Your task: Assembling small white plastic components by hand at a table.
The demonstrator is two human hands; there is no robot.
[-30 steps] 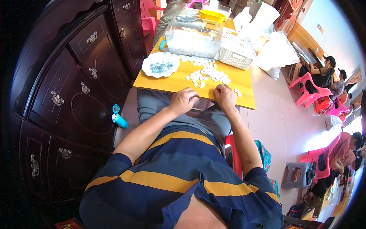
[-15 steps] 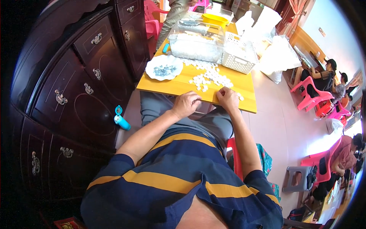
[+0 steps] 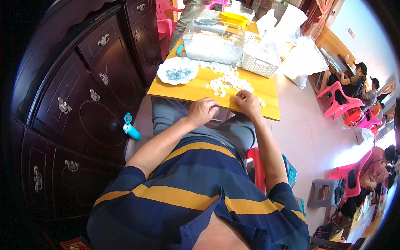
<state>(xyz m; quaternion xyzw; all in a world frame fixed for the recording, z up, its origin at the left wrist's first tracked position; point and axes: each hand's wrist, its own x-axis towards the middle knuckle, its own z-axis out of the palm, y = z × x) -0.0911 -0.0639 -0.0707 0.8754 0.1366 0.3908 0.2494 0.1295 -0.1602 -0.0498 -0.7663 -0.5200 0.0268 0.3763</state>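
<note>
At the near edge of a yellow wooden table (image 3: 179, 92), my left hand (image 3: 203, 111) is closed, its fingertips pinched together; what they hold, if anything, is too small to make out. My right hand (image 3: 249, 102) rests on the tabletop with its fingertips drawn together, just below a loose spread of small, roundish white pieces (image 3: 229, 80). Whether one of these is between its fingers is hidden. To the left of the spread sits a white scalloped plate (image 3: 165, 70) holding small grey-blue bits. A couple of white pieces (image 3: 262, 103) lie right of my right hand.
Behind the pieces stand a clear plastic bin (image 3: 213, 54) full of white stuff and a white perforated basket (image 3: 261, 64). A yellow basin (image 3: 234, 19) is farther back. Dark cabinets (image 3: 79, 91) line the left; a turquoise bottle (image 3: 132, 131) is beside them. People sit at right.
My right hand has shifted slightly forward and its fingers have moved onto the tabletop near the white pieces. My left hand keeps its pinch at the table edge.
</note>
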